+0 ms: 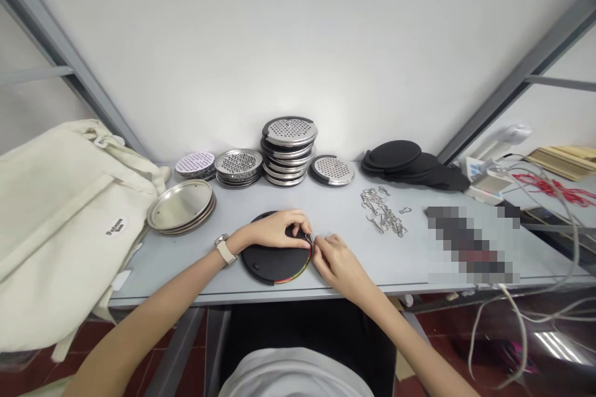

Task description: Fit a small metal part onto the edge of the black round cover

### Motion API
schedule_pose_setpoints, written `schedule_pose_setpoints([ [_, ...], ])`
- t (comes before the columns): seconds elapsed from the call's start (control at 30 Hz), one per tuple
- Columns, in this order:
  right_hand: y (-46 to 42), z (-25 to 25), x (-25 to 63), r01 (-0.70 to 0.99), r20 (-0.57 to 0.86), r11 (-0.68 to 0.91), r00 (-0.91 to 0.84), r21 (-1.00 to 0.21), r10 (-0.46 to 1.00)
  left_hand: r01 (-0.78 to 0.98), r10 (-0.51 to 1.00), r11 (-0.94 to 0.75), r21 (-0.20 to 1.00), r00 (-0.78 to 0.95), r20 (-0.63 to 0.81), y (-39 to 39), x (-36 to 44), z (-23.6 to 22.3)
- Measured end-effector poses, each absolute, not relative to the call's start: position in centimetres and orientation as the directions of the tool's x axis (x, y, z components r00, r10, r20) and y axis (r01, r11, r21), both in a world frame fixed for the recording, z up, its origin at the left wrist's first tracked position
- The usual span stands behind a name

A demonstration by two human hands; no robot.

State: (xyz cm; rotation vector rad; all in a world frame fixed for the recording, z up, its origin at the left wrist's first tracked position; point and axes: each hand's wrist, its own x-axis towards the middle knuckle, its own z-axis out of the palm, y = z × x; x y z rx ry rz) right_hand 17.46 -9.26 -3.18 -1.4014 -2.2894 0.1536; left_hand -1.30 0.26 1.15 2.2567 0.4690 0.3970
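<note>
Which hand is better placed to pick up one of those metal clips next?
Probably the right hand: it is nearer the metal clips, while the left hand lies over the round black piece, farther away.

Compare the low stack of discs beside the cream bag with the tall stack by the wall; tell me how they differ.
The low stack has a smooth, plain top; the tall stack is topped by a disc full of holes.
The tall stack has a black band partway round its top disc; the low stack's top shows none.
Both are piles of round discs with silvery tops.
</note>
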Motion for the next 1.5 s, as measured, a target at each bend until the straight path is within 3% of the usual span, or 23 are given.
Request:
schedule_pose_setpoints([
  [1.5,-9.33,-3.40,17.33,0.806,0.318,0.463,-0.359,-0.368,0.877,0.195,0.452,-0.576,0.794,0.885,0.110,0.75,-1.36,0.64],
])
